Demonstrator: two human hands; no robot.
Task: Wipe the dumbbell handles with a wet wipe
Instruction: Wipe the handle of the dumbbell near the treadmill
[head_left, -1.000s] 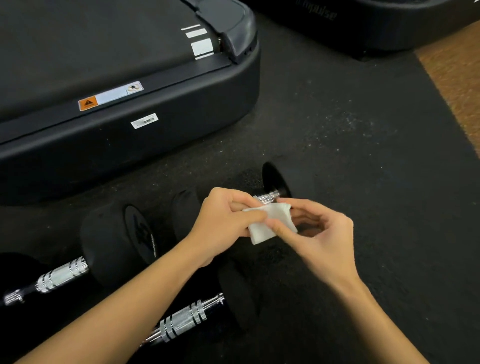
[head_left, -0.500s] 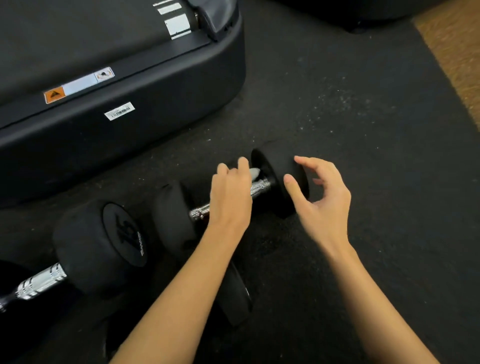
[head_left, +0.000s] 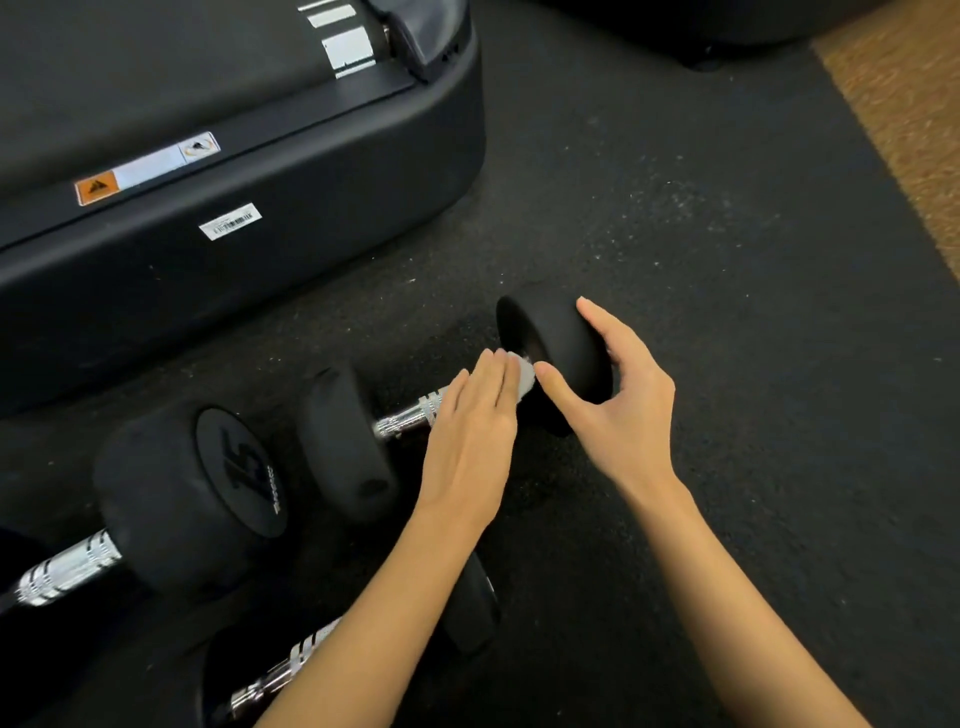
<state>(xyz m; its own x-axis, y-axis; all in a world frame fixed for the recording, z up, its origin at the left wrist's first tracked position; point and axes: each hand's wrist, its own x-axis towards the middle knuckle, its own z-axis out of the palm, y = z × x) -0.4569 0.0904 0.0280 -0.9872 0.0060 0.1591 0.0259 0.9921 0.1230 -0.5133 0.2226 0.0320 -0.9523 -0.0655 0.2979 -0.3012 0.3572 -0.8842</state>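
Gym floor: black rubber mat (head_left: 727, 260), brown carpet along its right edge. Treadmill base (head_left: 260, 249) across the far left corner. Three dumbbells lie at the near left of the mat; the middle dumbbell (head_left: 561, 358) is the one in hand, its chrome handle (head_left: 410, 415) partly bare. Left hand (head_left: 467, 436): fingers together, pressing the white wipe (head_left: 525, 376) onto the handle beside the right-end weight. Right hand (head_left: 623, 410): fingers apart, cupped on that weight, steadying it. Best practice, judged: wrap the wipe round the bar, rolling the weight to reach the underside.
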